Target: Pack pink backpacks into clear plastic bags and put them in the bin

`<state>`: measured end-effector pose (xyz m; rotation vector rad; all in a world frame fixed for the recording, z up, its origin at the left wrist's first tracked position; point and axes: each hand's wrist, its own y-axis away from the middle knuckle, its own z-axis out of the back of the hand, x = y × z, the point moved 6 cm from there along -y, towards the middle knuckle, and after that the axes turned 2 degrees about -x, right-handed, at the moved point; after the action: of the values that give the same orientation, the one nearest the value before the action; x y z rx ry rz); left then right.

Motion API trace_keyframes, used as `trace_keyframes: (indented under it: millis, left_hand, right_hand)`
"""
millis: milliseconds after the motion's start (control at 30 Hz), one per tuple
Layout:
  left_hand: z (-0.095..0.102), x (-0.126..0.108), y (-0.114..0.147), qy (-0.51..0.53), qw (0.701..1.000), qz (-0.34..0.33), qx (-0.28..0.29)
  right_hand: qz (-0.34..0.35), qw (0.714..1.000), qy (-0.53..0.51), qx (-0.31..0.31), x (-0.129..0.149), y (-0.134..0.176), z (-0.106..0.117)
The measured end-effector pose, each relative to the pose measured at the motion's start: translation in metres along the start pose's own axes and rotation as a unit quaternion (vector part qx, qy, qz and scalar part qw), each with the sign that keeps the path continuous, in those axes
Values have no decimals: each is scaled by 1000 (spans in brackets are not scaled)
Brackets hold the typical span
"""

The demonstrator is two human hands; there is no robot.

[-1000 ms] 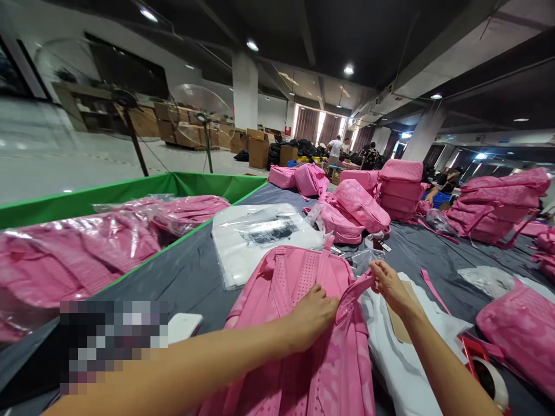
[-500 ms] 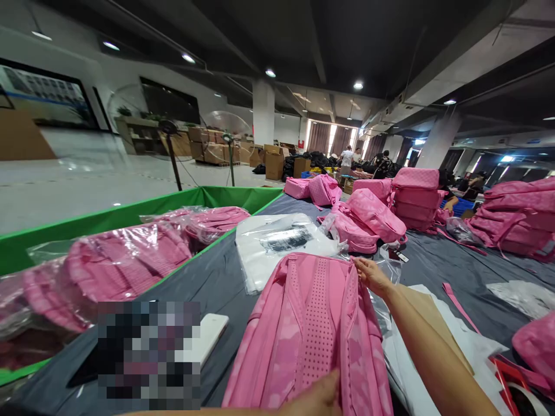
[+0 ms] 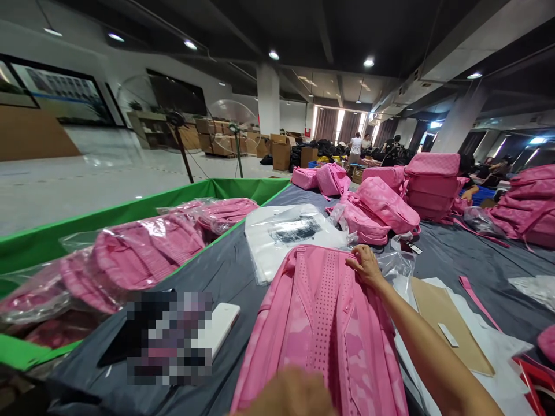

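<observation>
A pink camouflage backpack [image 3: 299,341] lies before me, its back panel with perforated padding and shoulder straps facing up. My right hand [image 3: 365,264] grips its far right corner, fingers bent over the edge by the strap's top. My left hand [image 3: 288,396] is a smear of motion over the backpack's near end, and its fingers cannot be made out. Just beyond the backpack lies a stack of clear plastic bags [image 3: 299,231]. A brown cardboard sheet [image 3: 451,323] with a small white strip rests on white sheets to the right.
To the left, a green-walled bin [image 3: 108,208] holds several pink backpacks in clear plastic [image 3: 147,248]. A white phone-like block [image 3: 223,326] lies beside a blurred-out patch. More pink bags [image 3: 377,211] are piled at the far side and right. People stand in the background.
The view has turned slightly left. My right hand has closed further over the backpack's far right corner. My left hand has moved left and is now blurred.
</observation>
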<state>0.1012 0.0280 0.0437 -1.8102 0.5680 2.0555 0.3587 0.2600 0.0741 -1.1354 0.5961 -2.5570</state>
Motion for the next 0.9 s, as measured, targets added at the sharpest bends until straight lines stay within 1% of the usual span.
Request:
trace_keyframes:
  millis: [67,100,133,167,200,233,267,300,367,467,567,633,700,833,900]
  left_hand:
    - [43,-29,-43,-56,995,-52,-66]
    - [70,-47,-66,-141,972,-105,-154]
    - [95,-62,-88,-213,937,-143,-236]
    - [115,-70,-111,-264,905,-153,-298]
    - [131,-70,-133,-293,888,-126,-330]
    - [139,-66,-154,-317,884,-104,-329]
    - [142,-60,-171,-332,884,-93,-317]
    - [140,-53,-183,-340,886,-91,-300]
    - [128,-40,-193,-350,888,-122,-274]
    - [108,-28,-182,-356,882,-172,-256]
    - [95,-19,-162,-375,865,-219,-253]
    - [89,-10,-147,-407,842,-239,-259]
    - [82,2,-133,-451,822,-241,-251]
    - [69,26,-109,-520,794,-249,-190]
    - [67,32,-109,-532,797,-241,-155]
  right_hand:
    - [16,998,59,19,-6,-3,-6]
    - [21,996,80,39,-8,-4,-11]
    - [24,994,91,61,-10,-4,-15]
    - [28,992,97,80,-10,-4,-18]
    - [35,990,101,96,-10,-2,-20]
    - [42,988,102,104,-9,0,-21]
    - [47,989,99,103,-8,3,-20]
    - [52,990,91,98,-7,7,-18]
    - [65,994,62,70,-5,18,-14]
    - [88,996,30,7,0,40,-7]
    - [110,992,52,-31,9,65,-4]
    - [122,989,78,-25,19,82,-3]
    - [131,986,104,-2,28,101,-3]
    - [143,979,136,48,35,132,0]
    - [145,976,143,76,31,136,-1]
